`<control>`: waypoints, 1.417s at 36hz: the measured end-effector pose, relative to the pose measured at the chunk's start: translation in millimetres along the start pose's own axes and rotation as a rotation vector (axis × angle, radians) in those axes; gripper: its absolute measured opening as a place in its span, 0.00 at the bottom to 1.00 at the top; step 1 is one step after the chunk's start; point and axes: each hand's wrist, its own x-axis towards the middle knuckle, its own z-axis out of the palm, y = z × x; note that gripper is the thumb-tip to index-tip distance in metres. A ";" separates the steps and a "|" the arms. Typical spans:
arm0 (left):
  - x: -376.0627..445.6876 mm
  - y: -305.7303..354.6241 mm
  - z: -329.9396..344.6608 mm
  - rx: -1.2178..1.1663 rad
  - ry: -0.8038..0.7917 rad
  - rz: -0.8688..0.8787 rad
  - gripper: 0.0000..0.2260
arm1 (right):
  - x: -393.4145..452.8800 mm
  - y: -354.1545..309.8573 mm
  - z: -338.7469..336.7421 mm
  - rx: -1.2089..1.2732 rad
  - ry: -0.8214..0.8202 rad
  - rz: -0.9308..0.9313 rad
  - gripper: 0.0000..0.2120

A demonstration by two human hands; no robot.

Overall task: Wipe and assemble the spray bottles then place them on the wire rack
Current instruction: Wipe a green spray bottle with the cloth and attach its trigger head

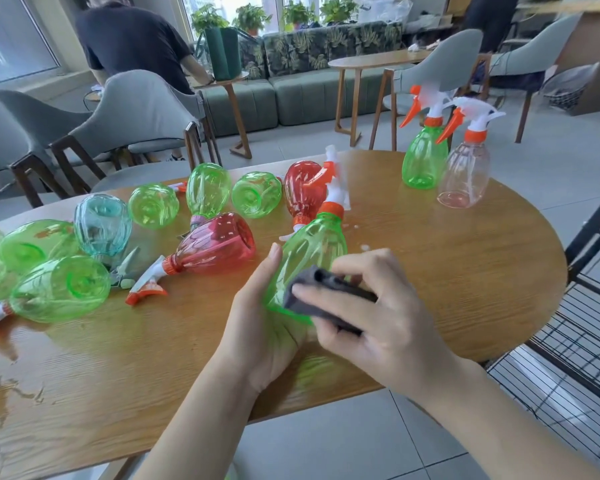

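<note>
My left hand [267, 323] holds a green spray bottle [312, 251] by its base, tilted away from me, with its orange collar and white trigger head pointing up and far. My right hand [371, 306] grips a dark grey cloth [323, 296] pressed against the bottle's lower side. Two assembled bottles, one green [423, 157] and one clear pink [465, 174], stand upright at the table's far right. The black wire rack [575, 341] is at the right edge of view, beside the table.
Several green, red and blue bottles [219, 247] lie on their sides across the left and middle of the wooden table [447, 271]. Wet patches show at the near left. Grey chairs [136, 112] and a person stand beyond the table.
</note>
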 end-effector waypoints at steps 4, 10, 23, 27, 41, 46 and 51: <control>2.0 -1.1 -2.3 0.018 -0.007 -0.013 0.22 | 9.1 12.5 -7.1 0.075 0.031 0.242 0.13; 0.4 -3.1 -1.2 0.043 -0.054 -0.019 0.29 | 11.6 11.3 -6.5 0.199 0.066 0.446 0.13; 1.2 -2.8 0.5 0.173 0.021 0.008 0.28 | 9.1 9.5 -5.4 0.181 0.053 0.431 0.14; -0.4 -3.4 2.2 0.134 0.048 0.015 0.21 | 1.9 -3.2 0.7 0.139 0.009 0.240 0.11; 0.9 -0.8 -1.2 0.056 -0.046 0.025 0.25 | 8.4 18.6 -4.2 0.072 0.065 0.253 0.13; 0.8 -3.1 -2.3 0.031 -0.097 0.000 0.29 | 6.9 17.3 -4.9 0.173 0.087 0.401 0.15; -0.1 -1.8 -5.9 0.082 -0.032 0.032 0.38 | 1.1 6.7 0.8 0.162 0.041 0.285 0.15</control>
